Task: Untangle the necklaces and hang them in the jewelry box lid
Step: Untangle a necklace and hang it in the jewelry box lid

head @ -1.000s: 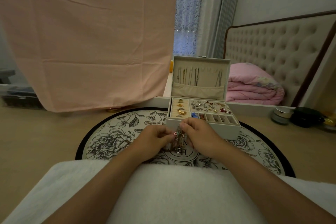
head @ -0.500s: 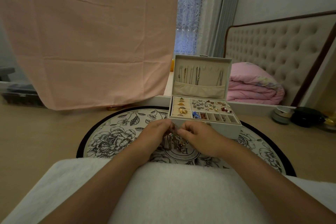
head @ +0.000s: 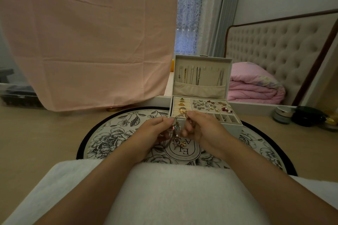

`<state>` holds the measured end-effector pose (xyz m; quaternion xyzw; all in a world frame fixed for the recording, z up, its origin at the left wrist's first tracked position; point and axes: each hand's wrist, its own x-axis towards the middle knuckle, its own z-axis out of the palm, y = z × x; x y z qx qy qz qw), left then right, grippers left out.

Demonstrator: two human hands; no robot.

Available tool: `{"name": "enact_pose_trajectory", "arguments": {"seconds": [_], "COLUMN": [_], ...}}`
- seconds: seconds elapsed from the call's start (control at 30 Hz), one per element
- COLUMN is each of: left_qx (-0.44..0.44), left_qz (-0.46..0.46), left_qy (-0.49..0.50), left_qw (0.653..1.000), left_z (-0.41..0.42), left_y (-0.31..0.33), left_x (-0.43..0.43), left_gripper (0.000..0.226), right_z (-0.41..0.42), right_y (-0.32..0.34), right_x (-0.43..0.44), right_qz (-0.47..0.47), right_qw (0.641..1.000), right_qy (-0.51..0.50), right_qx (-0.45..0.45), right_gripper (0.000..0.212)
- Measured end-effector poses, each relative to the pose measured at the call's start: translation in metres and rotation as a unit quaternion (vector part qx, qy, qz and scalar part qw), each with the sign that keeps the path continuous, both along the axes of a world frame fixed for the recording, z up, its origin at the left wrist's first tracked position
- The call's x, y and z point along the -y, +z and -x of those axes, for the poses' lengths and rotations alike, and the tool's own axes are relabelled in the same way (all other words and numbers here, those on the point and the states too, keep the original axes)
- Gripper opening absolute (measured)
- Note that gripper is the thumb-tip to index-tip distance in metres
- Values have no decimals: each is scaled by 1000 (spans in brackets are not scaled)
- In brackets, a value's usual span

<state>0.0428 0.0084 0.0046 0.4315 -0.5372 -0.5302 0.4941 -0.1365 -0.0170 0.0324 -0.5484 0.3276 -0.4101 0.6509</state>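
Note:
A tangled bunch of necklaces (head: 177,134) with small charms hangs between my two hands, just in front of the open white jewelry box (head: 236,129). My left hand (head: 152,130) pinches the tangle from the left, and my right hand (head: 203,128) pinches its chains from the right. The box's upright lid (head: 202,75) carries several necklaces hung on hooks above a beige pocket. Its tray holds rings and earrings.
The box stands on a round floral rug (head: 117,133) on a wooden floor. A white towel (head: 173,193) covers my lap. A pink sheet (head: 87,42) hangs at the left; a bed with a pink quilt (head: 256,86) lies behind. Jars (head: 283,115) sit at the right.
Both hands have lifted the tangle slightly toward the box and drawn a little apart, spreading the chains between them.

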Motion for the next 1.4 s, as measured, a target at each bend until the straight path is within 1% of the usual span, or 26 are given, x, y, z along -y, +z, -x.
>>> {"name": "enact_pose_trajectory", "arguments": {"seconds": [0.03,0.07,0.13,0.2,0.27,0.37,0.5,0.57,0.63,0.67,0.77,0.87,0.93,1.03,1.1,1.17,1.2,1.23,1.3,1.4], "left_qx": [-17,-37,-61,-50,-58,-54,30,85,156,184,224,260,337,462,497,507,513,521,537,545], "left_qz": [-2,-5,-16,-26,-36,-34,-27,-19,5,19,56,75,85,100,102,95,91,90,89,87], "left_qy": [-4,-7,-4,-3,-17,-18,21,54,80,88,104,114,117,137,150,146,140,136,130,120], "left_qw": [1000,999,998,998,998,998,999,995,985,979,967,956,930,870,848,844,842,838,829,825], "left_z": [0,-1,-3,-3,1,7,6,3,1,1,1,-2,-4,-8,-12,-15,-16,-17,-20,-24], "left_y": [0,1,0,-2,-3,-3,-4,-5,-6,-7,-6,-6,-6,-8,-8,-7,-6,-6,-5,-4], "left_x": [0,0,1,2,1,1,2,3,2,1,0,0,-1,-3,-4,-5,-6,-6,-7,-7], "left_gripper": [27,24,22,23,23,20,17,18,20,20,18,14,12,13,12,12,12,12,11,11], "right_z": [1,4,10,15,17,17,15,15,16,16,16,18,19,17,15,10,7,4,-3,-5], "right_y": [1,1,3,4,5,4,1,0,1,2,3,3,1,-5,-10,-15,-17,-18,-18,-15], "right_x": [0,2,6,8,9,10,12,12,11,10,7,8,8,7,8,7,7,8,6,2], "right_qz": [-6,2,39,90,126,128,200,201,171,148,73,29,18,48,79,117,140,160,182,202], "right_qw": [1000,999,992,972,949,945,905,897,902,912,943,948,942,927,909,881,866,852,837,821], "right_qy": [2,-1,-11,-24,-45,-68,-106,-103,-90,-79,-53,-45,-27,-15,-4,-9,-20,-31,-44,-35], "right_qx": [-5,-36,-124,-217,-284,-293,-360,-380,-387,-376,-321,-315,-335,-371,-409,-457,-480,-498,-514,-533], "right_gripper": [26,26,22,18,16,17,25,26,25,24,18,18,15,5,20,33,34,32,22,20]}}
